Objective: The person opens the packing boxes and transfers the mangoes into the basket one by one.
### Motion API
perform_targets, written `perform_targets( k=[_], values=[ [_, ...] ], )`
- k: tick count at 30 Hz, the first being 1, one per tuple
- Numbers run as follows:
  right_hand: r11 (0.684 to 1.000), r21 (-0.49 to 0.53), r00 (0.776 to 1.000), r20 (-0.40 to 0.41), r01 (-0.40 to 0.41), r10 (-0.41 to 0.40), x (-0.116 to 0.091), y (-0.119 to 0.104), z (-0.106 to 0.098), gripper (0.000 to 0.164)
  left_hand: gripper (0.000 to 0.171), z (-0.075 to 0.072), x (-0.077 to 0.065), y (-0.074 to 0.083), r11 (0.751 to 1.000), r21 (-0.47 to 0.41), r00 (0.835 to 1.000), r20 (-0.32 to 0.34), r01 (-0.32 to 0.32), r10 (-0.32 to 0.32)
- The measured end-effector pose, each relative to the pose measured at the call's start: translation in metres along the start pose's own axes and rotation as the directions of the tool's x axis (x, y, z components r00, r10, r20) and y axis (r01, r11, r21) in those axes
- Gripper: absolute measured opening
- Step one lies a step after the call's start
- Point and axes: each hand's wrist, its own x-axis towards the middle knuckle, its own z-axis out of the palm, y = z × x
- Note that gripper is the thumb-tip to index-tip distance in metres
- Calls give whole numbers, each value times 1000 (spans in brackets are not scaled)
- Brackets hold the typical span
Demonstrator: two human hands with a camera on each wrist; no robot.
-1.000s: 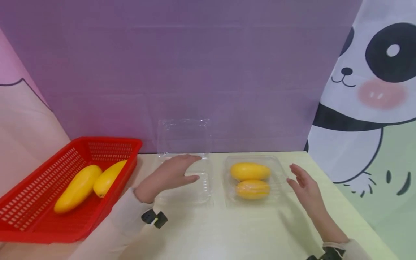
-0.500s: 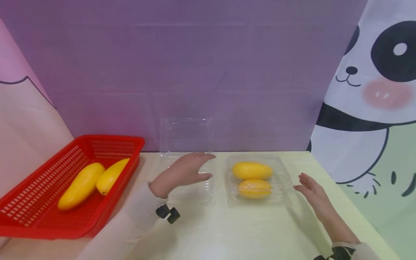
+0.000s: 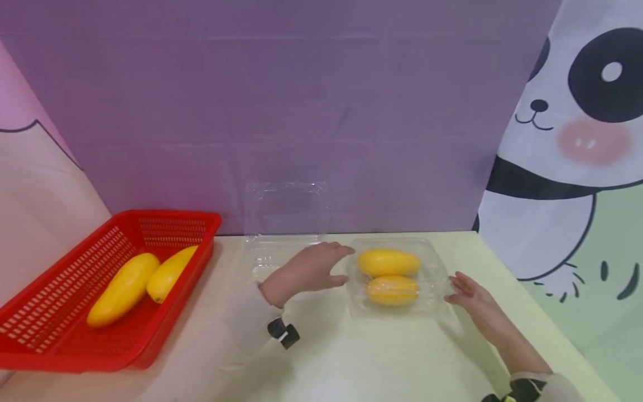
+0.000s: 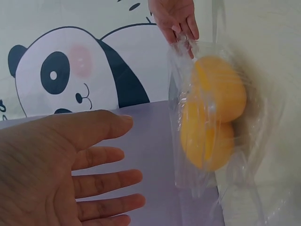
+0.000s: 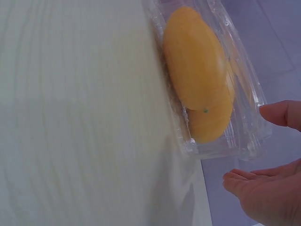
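Note:
Two smooth yellow oblong fruits [image 3: 388, 262] lie side by side inside a clear plastic clamshell box [image 3: 359, 308] on the table. Its lid is down over them; whether it is fastened I cannot tell. My left hand [image 3: 308, 271] hovers just left of the box, fingers spread and holding nothing, as the left wrist view also shows. My right hand [image 3: 477, 304] is at the box's right edge. In the right wrist view its thumb [image 5: 282, 113] is at the lid's edge, with the fingers lower down; contact is hard to tell.
A red basket [image 3: 150, 340] at the left holds two more yellow fruits [image 3: 123, 290]. Beside it another clear clamshell box [image 3: 286, 209] stands with its lid raised, partly behind my left hand. A purple backdrop [image 3: 301, 111] closes off the table's back edge.
My left hand has moved right, from over the other clear box to beside the box with fruits. The right hand has drawn away slightly, then come back to that box's right edge.

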Motion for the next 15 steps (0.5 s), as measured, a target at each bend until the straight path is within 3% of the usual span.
perform_targets(
  k=[8,15],
  values=[
    [999,-11,999,29,-43,43,-1,-1,5,87,58,9,12,13,999,37,999,52,-12,10],
    [998,-52,999,14,-32,32,-2,1,9,87,58,17,19,20,999,35,997,72,-7,4]
  ],
)
